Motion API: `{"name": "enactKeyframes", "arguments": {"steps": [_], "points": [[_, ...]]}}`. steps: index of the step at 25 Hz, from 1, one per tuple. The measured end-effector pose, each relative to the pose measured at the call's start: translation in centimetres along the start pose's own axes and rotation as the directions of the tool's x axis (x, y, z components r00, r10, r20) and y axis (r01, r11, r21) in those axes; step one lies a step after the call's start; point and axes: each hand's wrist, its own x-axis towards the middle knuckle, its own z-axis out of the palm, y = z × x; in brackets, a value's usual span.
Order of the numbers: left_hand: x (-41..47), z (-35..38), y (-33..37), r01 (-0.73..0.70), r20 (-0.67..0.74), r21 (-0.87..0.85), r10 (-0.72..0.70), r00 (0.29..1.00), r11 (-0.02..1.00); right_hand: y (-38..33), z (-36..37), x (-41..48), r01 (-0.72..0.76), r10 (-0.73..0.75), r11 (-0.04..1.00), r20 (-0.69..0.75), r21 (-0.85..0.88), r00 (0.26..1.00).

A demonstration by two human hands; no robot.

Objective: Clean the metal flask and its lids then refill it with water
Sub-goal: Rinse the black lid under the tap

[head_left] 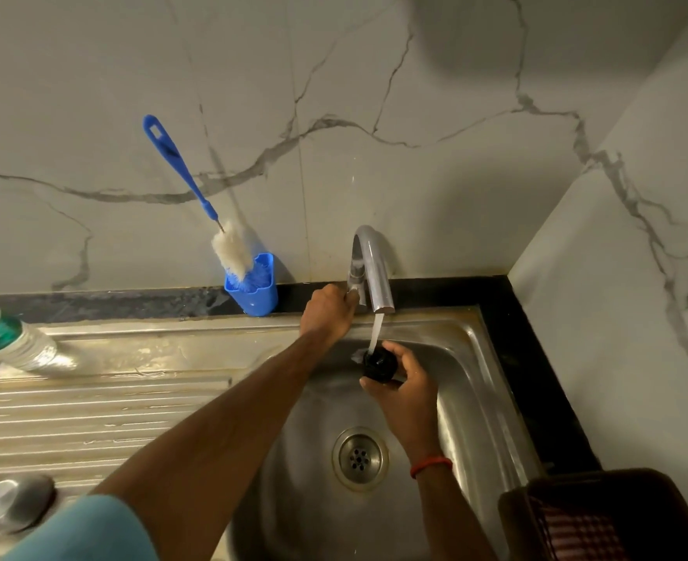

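While tap (pixel 374 273) runs: two hands, one black lid (pixel 379 364).

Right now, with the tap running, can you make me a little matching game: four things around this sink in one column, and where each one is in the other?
Things:
1. Bottle brush
2. Black lid
3. Plastic bottle
4. Left hand

Places:
A. On the tap's handle
B. Lying on the draining board, far left
C. Standing in the blue holder against the wall
D. Held in the right hand under the water stream

Pairs: 1-C, 2-D, 3-B, 4-A
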Motion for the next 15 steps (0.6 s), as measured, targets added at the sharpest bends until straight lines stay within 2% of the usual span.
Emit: {"name": "enactKeyframes", "arguments": {"steps": [4,7,9,11,13,15], "points": [[-1.7,0.3,-1.7,0.053,0.060,-0.216,-0.041,0.997,0.975,0.6,-0.2,-0.1,0.009,-0.010,1.000,-0.014,-0.019,1.000],[-4.3,1.5,-3.6,0.185,0.138,-0.438,-0.138,0.981,0.879,0.5,-0.1,-0.1,0.026,-0.024,0.998,0.038,-0.056,0.999],[-5.9,2.3,-4.8,0.287,0.231,-0.517,-0.192,0.954,0.807,0.5,0.1,-0.1,0.021,-0.020,0.999,0.027,-0.041,0.999],[-7.1,2.7,-5.5,0.417,0.322,-0.582,-0.273,0.907,0.698,0.7,0.1,0.0,0.027,-0.025,0.999,0.031,-0.034,0.999],[-8.3,2.6,-5.5,0.560,0.457,-0.631,-0.326,0.828,0.536,0.7,0.0,0.0,0.038,-0.037,0.999,0.034,-0.031,0.999],[-9.2,2.2,-5.0,0.647,0.583,-0.663,-0.282,0.762,0.377,0.6,0.0,0.0,0.059,-0.057,0.998,0.044,-0.034,0.997]]}}
